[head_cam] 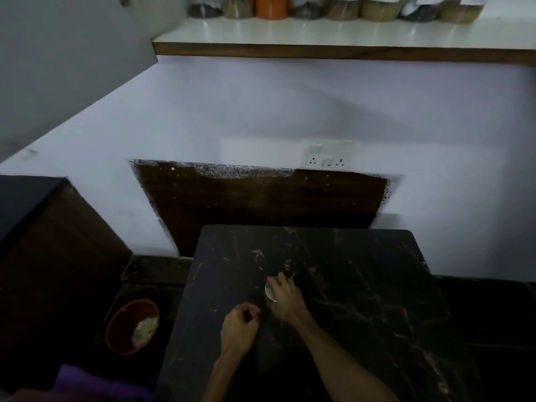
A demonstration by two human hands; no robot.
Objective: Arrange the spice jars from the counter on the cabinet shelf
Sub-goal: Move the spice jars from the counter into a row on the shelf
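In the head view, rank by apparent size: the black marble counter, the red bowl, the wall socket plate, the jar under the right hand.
1. Black marble counter
2. Red bowl
3. Wall socket plate
4. Jar, mostly hidden by the right hand, so its rank is unsure.

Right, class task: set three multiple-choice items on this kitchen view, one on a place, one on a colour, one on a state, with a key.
1. Where does the row of jars stand?
A. on the shelf
B. on the counter
C. on the floor

2. What colour is the bowl?
A. white
B. red
C. green

3. What is the right hand doing?
A. hanging idle
B. pressing the socket
C. gripping a jar on the counter

Key: 1 A, the jars line the high shelf; 2 B, its rim is red; 3 C, fingers curl round the lid.
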